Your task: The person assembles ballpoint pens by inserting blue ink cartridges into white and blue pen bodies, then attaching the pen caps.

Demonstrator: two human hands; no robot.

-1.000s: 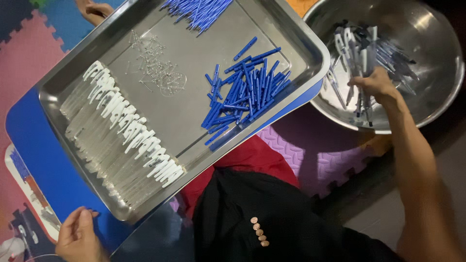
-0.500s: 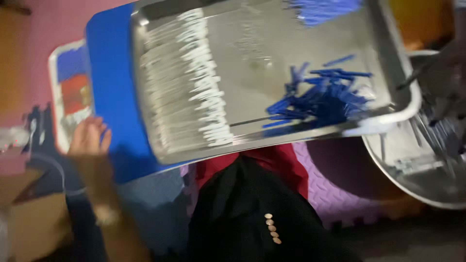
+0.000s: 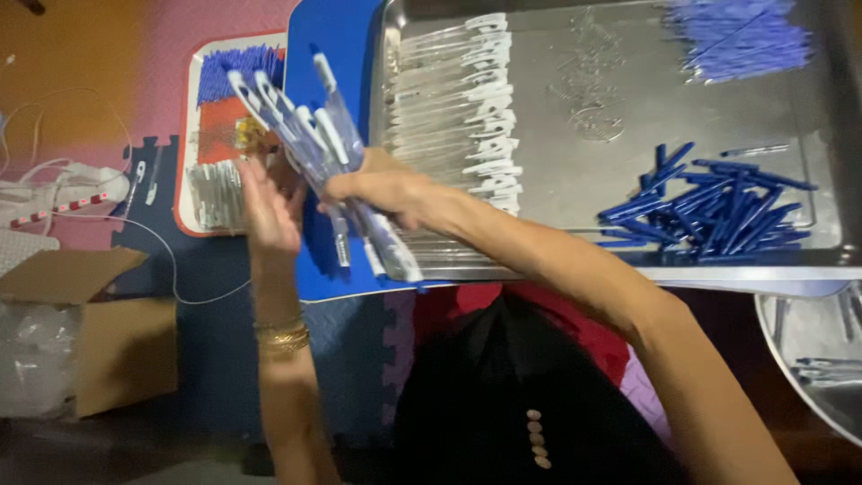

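My fingers on the right hand (image 3: 386,193) are clenched around a fanned bundle of clear plastic pens with white clips and blue tips (image 3: 323,144), gripping it about the middle. The bundle is tilted: the capped ends splay up and to the left, and the lower ends poke out below my fist towards the near edge of the blue board (image 3: 337,54). The pens look slim and see-through, each with a white clip along the barrel and a dark blue core or tip; motion blur softens the finer detail. My left hand (image 3: 269,202) is up just beside the bundle, palm open and fingers spread, touching or almost touching the pens on their left side; I cannot tell if it presses on them. Gold bangles (image 3: 283,334) sit on that wrist.

The bundle hangs over the left edge of the large shiny steel tray (image 3: 584,108), which rests on the blue board. In the tray lies a neat row of clear pen barrels with white clips (image 3: 462,99), a loose heap of dark blue pen parts (image 3: 709,207) to the right, and a pile of thin blue refills (image 3: 736,36) at the far corner. A smaller white-rimmed tray (image 3: 211,126) lies to the left, and an open cardboard box (image 3: 81,332) nearer me.
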